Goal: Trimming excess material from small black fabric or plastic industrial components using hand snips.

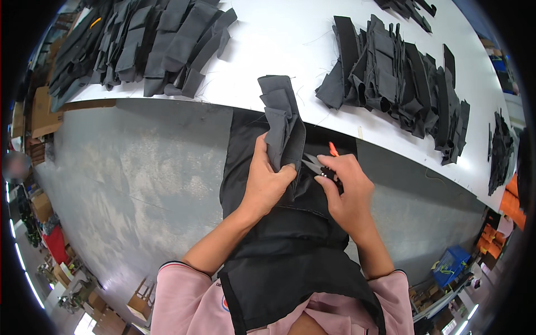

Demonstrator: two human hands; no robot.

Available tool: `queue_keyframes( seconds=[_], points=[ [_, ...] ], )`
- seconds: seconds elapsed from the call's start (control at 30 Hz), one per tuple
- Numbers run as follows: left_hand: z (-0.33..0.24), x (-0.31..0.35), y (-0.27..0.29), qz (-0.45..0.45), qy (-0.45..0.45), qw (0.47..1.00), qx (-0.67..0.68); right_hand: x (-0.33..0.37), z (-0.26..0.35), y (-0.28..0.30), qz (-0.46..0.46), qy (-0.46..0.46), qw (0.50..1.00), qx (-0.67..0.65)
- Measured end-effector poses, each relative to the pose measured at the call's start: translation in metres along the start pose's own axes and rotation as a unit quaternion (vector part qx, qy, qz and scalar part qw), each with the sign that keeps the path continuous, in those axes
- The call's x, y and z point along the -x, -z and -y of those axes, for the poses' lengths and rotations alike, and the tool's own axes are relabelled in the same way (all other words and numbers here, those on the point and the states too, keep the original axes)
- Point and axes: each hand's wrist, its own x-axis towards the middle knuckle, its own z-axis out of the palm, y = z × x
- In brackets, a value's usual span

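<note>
My left hand [266, 182] is closed around a folded bundle of dark grey fabric strips [281, 120], its thumb pressed on the lower part. The upper end of the bundle reaches over the white table's front edge. Beside it on the right, my right hand [349, 187] grips small thread snips [314, 166] with pointed metal blades and a dark body. An orange-red piece [333, 149] sticks up just above its fingers. The blade tips lie against or very close to the fabric's right edge; contact cannot be made out exactly.
On the white table [268, 39] lie piles of grey strips [178, 44] at left and more strips [391, 78] at right, with loose threads around. A smaller dark pile [502, 151] sits at the far right. A blue crate [451, 265] stands on the floor at lower right.
</note>
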Motion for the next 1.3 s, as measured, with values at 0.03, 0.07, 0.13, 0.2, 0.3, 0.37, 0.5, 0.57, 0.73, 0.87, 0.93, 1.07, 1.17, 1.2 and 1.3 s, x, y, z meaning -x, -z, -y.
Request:
queue_keyframes(
  seconds=[0.03,0.07,0.13,0.2,0.3,0.37,0.5,0.57,0.73,0.87,0.93,1.07,1.17,1.2,1.3],
  points=[
    [0.002,-0.001,0.0,-0.002,-0.002,1.0,-0.019,0.002,0.001,0.002,0.002,0.039,0.997,0.065],
    [0.003,-0.002,0.0,-0.004,-0.005,0.999,-0.039,0.003,0.006,0.003,0.011,0.049,0.993,0.109],
    [0.005,-0.002,-0.001,0.003,-0.011,0.998,-0.054,-0.003,0.016,0.008,0.023,0.047,0.99,0.133],
    [0.006,-0.002,-0.001,0.005,-0.017,0.997,-0.069,-0.006,0.021,0.009,0.036,0.048,0.986,0.155],
    [0.006,-0.001,-0.003,0.0,-0.021,0.997,-0.08,-0.007,0.023,0.009,0.031,0.099,0.974,0.203],
    [0.007,0.0,-0.003,-0.004,-0.017,0.995,-0.099,-0.006,0.022,0.009,0.05,0.107,0.965,0.235],
    [0.01,0.0,-0.002,-0.005,-0.028,0.995,-0.099,-0.001,0.019,0.01,0.026,0.075,0.976,0.201],
    [0.01,-0.002,0.0,-0.004,-0.021,0.995,-0.096,0.002,0.018,0.008,0.01,0.061,0.988,0.138],
    [0.006,0.0,-0.001,0.015,-0.018,0.999,-0.041,-0.005,0.016,0.011,0.008,0.029,0.998,0.06],
    [0.005,-0.016,0.011,0.128,0.147,0.964,0.181,-0.025,0.012,-0.003,-0.052,-0.099,0.95,-0.293],
    [0.002,-0.018,0.01,0.138,0.131,0.961,0.2,-0.028,0.005,-0.028,-0.023,-0.198,0.86,-0.47],
    [-0.001,-0.023,0.018,0.138,0.09,0.974,0.158,0.001,0.011,-0.042,-0.009,-0.176,0.872,-0.457],
    [-0.005,-0.027,0.015,0.154,0.116,0.94,0.281,0.019,0.009,-0.044,-0.02,-0.167,0.904,-0.394],
    [-0.004,-0.028,0.017,0.167,0.121,0.93,0.304,0.021,0.009,-0.042,-0.018,-0.167,0.903,-0.395],
    [-0.002,-0.03,0.021,0.165,0.149,0.897,0.381,0.024,0.013,-0.031,-0.05,-0.057,0.984,-0.16]
  ],
)
